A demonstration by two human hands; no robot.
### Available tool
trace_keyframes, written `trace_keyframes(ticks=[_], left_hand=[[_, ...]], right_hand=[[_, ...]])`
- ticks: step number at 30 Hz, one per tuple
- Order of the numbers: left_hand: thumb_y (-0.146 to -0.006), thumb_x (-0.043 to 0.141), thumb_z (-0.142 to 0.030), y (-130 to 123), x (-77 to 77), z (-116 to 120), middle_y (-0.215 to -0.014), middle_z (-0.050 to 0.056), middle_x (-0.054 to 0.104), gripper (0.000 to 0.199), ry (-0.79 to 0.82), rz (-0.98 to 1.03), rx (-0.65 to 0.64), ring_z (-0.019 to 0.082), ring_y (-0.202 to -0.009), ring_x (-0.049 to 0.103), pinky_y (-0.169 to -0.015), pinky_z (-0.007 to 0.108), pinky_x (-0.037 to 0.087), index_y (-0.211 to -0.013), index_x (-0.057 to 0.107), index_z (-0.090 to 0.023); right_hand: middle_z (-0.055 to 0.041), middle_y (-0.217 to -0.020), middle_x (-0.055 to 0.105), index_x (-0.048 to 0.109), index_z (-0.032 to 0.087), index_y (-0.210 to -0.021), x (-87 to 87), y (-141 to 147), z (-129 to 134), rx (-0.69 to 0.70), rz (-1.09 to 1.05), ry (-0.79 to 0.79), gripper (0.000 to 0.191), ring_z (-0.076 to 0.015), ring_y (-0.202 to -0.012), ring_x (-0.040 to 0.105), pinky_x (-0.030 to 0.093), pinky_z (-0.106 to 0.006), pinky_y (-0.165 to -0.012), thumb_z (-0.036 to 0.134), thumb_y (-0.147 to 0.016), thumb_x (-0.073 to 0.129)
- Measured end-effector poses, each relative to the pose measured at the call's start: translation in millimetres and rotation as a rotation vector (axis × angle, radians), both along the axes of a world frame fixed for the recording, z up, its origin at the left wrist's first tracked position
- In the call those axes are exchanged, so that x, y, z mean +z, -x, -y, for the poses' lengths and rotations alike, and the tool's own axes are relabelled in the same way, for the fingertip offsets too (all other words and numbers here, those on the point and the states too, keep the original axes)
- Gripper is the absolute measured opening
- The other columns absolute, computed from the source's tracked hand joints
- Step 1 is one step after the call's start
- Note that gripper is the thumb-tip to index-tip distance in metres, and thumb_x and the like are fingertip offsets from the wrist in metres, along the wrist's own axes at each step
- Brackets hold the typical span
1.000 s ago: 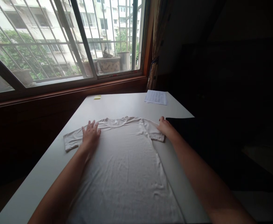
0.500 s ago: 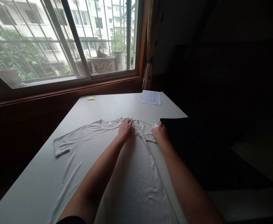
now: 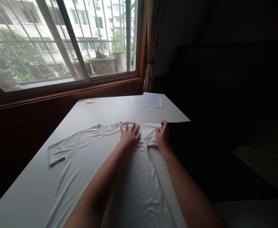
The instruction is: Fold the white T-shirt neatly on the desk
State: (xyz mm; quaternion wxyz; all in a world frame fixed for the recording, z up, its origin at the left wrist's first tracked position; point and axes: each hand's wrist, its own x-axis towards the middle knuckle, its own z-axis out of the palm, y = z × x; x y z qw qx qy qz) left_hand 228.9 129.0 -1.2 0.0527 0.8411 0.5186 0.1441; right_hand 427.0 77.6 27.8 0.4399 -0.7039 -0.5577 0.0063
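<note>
A white short-sleeved T-shirt [image 3: 89,152] lies spread on the white table [image 3: 22,190], with its collar toward the far end. My left hand [image 3: 130,134] rests flat on the shirt's right shoulder beside the collar, its fingers spread. At the end of the right sleeve [image 3: 149,133], my right hand [image 3: 163,137] has its thumb and fingers closed round the cuff. Something small and dark shows by the right fingertips. The lower end of the shirt runs out of view beneath my forearms.
Printed papers [image 3: 151,100] lie at the table's far right, and a yellow sticky note [image 3: 90,101] at the far left. Something black [image 3: 188,148] is along the right side, its kind lost in shadow. A barred window [image 3: 58,41] and a curtain [image 3: 149,63] stand beyond.
My left hand has gone from bunched fingers to a flat, spread palm. The right sleeve and shoulder look smoother, and the sleeve is straighter. My right hand stays at the cuff.
</note>
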Motion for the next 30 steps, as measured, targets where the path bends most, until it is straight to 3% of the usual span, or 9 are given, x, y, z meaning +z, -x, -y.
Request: trace_keyframes(ticks=[5, 9, 13, 16, 18, 24, 30], left_hand=[[-0.099, 0.041, -0.058, 0.3, 3.0, -0.1, -0.166, 0.002, 0.027, 0.06, 0.011, -0.01, -0.017, 0.05, -0.151, 0.011, -0.109, 0.084, 0.003, -0.155, 0.04, -0.036], [-0.102, 0.041, -0.053, 3.9, 9.1, 4.3, -0.167, 0.007, 0.025, 0.059, -0.024, -0.006, -0.032, 0.047, -0.152, 0.009, -0.111, 0.083, 0.006, -0.156, 0.038, -0.03], [-0.103, 0.043, -0.037, 15.3, 17.3, 24.4, -0.162, 0.013, 0.036, 0.046, -0.091, -0.01, -0.152, 0.037, -0.153, 0.019, -0.12, 0.07, 0.012, -0.145, 0.052, -0.021], [-0.101, 0.049, -0.031, 26.2, 18.1, 46.9, -0.152, 0.009, 0.051, 0.037, -0.098, -0.02, -0.273, 0.029, -0.149, 0.032, -0.124, 0.053, 0.022, -0.136, 0.06, -0.022], [-0.1, 0.052, -0.031, 31.7, 15.1, 60.2, -0.149, 0.009, 0.054, 0.038, -0.094, -0.009, -0.343, 0.027, -0.147, 0.037, -0.123, 0.049, 0.027, -0.137, 0.058, -0.023], [-0.101, 0.052, -0.032, 35.0, 7.6, 74.4, -0.151, 0.009, 0.052, 0.042, -0.059, 0.066, -0.422, 0.028, -0.145, 0.041, -0.122, 0.053, 0.027, -0.142, 0.054, -0.024], [-0.1, 0.054, -0.028, 50.0, 18.3, 66.8, -0.147, 0.01, 0.057, 0.038, -0.082, 0.067, -0.423, 0.028, -0.144, 0.043, -0.121, 0.054, 0.031, -0.137, 0.058, -0.021]], right_hand=[[-0.0172, -0.118, 0.062, 0.04, 0.013, -0.141, 2.2, -0.8, -0.9, 0.019, -0.174, -0.032, 0.052, -0.0267, -0.109, 0.061, 0.049, -0.039, -0.097, 0.026, -0.092, 0.046], [-0.0156, -0.115, 0.064, 0.04, 0.014, -0.139, -1.3, -2.8, -5.3, 0.016, -0.354, 0.012, 0.054, -0.025, -0.102, 0.064, 0.052, -0.036, -0.089, 0.025, -0.087, 0.051], [-0.0148, -0.112, 0.067, 0.042, 0.014, -0.136, -4.2, -4.7, -8.7, 0.012, -0.413, -0.013, 0.054, -0.0239, -0.096, 0.066, 0.053, -0.034, -0.083, 0.029, -0.086, 0.055], [-0.0131, -0.11, 0.068, 0.044, 0.016, -0.135, -3.9, -4.1, -8.2, 0.013, -0.407, -0.047, 0.053, -0.0224, -0.091, 0.066, 0.054, -0.032, -0.08, 0.031, -0.086, 0.056], [-0.012, -0.109, 0.069, 0.044, 0.016, -0.135, -2.0, -1.6, -6.4, 0.018, -0.378, -0.07, 0.051, -0.0209, -0.085, 0.066, 0.054, -0.032, -0.077, 0.033, -0.088, 0.056], [-0.0095, -0.109, 0.069, 0.047, 0.019, -0.133, 11.7, 17.4, 4.9, 0.063, -0.19, -0.187, 0.041, -0.0173, -0.072, 0.062, 0.055, -0.032, -0.072, 0.035, -0.095, 0.052], [-0.0065, -0.106, 0.068, 0.051, 0.022, -0.131, 23.0, 39.1, 17.8, 0.24, -0.059, -0.282, 0.034, -0.017, -0.072, 0.061, 0.056, -0.033, -0.077, 0.029, -0.098, 0.052]])
